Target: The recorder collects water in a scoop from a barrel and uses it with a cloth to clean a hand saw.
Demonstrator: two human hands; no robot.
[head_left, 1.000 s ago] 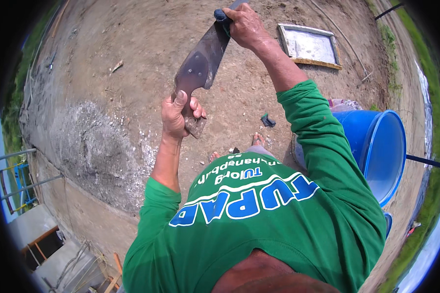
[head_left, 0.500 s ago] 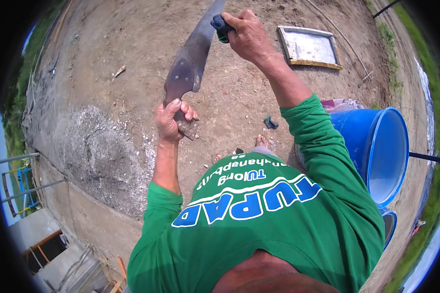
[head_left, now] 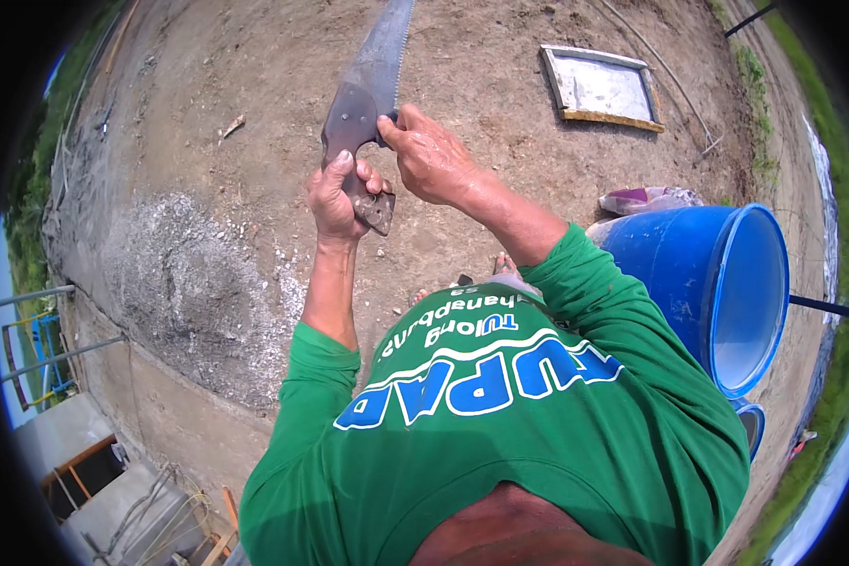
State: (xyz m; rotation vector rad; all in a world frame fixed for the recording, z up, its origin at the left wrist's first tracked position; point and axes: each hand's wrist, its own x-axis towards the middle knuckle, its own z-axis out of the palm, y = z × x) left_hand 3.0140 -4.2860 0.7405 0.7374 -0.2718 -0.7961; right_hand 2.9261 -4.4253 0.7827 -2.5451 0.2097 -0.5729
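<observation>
A handsaw (head_left: 351,118) with a dark brown handle and toothed metal blade points away from me. My left hand (head_left: 335,203) is closed round its grip, thumb on top, with the butt of the handle showing below the fingers. My right hand (head_left: 429,156) presses its curled fingers against the toothed side, where blade meets handle. A bit of dark cloth (head_left: 384,141) shows at those fingertips; most of it is hidden under the hand. The blade's far tip runs out of the picture at the top.
Bare dirt ground lies below, with a heap of grey gravel (head_left: 193,283) at left. Blue plastic drums (head_left: 665,259) stand at right, beside a crumpled sack (head_left: 646,200). A framed pale slab (head_left: 602,87) lies farther off. Concrete blocks (head_left: 132,509) sit at lower left.
My right hand has slid down and left along the blade toward the handle, with the dark cloth now mostly covered. The saw has tilted more upright; my left hand keeps its grip.
</observation>
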